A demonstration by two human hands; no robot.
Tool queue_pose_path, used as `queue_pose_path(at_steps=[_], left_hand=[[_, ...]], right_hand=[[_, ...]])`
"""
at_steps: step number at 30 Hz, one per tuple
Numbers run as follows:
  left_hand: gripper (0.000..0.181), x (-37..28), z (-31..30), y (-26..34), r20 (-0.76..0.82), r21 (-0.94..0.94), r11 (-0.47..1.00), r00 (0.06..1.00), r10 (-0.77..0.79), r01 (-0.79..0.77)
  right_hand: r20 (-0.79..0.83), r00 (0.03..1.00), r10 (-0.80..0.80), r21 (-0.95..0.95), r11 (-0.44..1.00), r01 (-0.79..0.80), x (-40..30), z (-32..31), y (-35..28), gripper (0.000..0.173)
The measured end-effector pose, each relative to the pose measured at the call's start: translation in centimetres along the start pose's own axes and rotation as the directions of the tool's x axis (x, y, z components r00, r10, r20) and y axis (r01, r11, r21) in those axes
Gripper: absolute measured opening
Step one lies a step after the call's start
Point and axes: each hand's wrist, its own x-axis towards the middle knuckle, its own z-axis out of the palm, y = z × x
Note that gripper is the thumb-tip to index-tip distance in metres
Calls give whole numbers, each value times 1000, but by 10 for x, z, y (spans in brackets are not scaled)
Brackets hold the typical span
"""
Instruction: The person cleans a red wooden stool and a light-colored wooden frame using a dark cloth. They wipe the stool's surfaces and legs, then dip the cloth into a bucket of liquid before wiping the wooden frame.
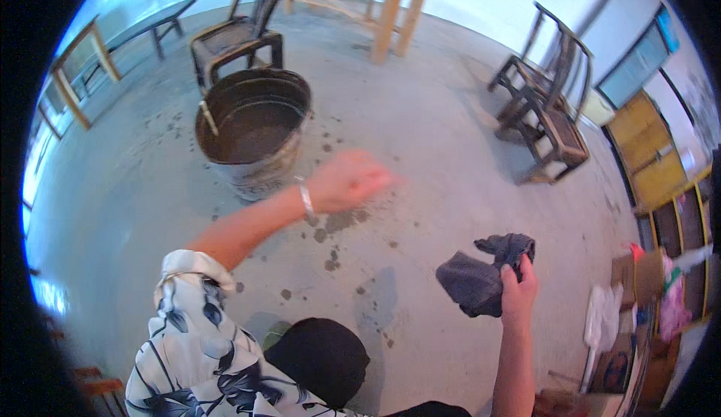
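Note:
My left hand (355,181), blurred and with a silvery bracelet at the wrist, is over the floor just right of a large round bucket (256,174). Its fingers look curled, but the blur hides whether they are closed. The bucket has a worn, pale outside and a dark inside, with what looks like dark liquid low down. A pale stick (209,118) leans over its left rim. On the right, my right hand (518,287) grips a dark grey cloth (473,283) between thumb and fingers; the cloth hangs in loose folds above the floor.
Wet spots (343,221) dot the concrete floor (428,135). Behind the bucket stands a dark wooden chair (236,36); another chair (555,118) is at the right. Farther off are a bench (152,22) and wooden table legs (388,17). Shelves (676,222) and cardboard boxes (648,276) line the right.

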Motion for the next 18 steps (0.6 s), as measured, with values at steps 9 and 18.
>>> queue_pose_path(at_steps=[9,18], left_hand=[[34,-103,-119,-104,-78,548,500,636,-768,670],[26,-107,-128,-90,-180,461,683,813,-553,567]], right_hand=[[324,933,-157,54,988,148,68,138,-43,52],[256,790,-556,275,826,492,90,336,-214,51]])
